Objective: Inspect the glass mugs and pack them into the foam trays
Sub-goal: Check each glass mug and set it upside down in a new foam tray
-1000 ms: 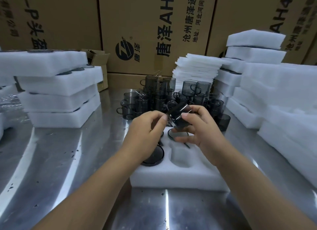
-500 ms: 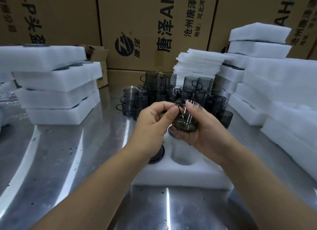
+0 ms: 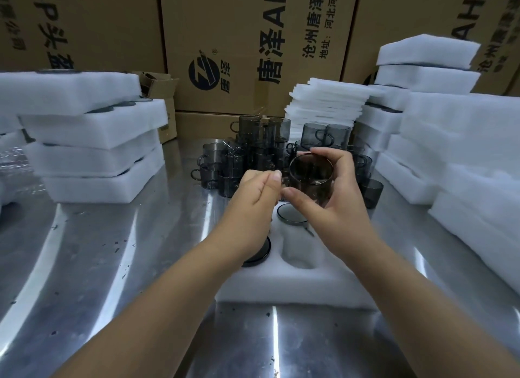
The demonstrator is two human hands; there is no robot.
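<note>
head view: above the steel table (image 3: 112,265), the right hand (image 3: 343,208) has fingers and thumb curled round a smoky glass mug (image 3: 311,175), held in the air with its mouth tipped toward us, over the foam tray (image 3: 281,284) near the front edge. the left hand (image 3: 253,200) is just beside the mug, fingers curled, thumb on forefinger; whether it pinches the handle i can't tell. packed mugs (image 3: 257,255) sit in the tray's pockets. loose mugs (image 3: 253,149) crowd toward the back edge, between the left foam stack (image 3: 92,130) and the right foam stack (image 3: 427,76).
</note>
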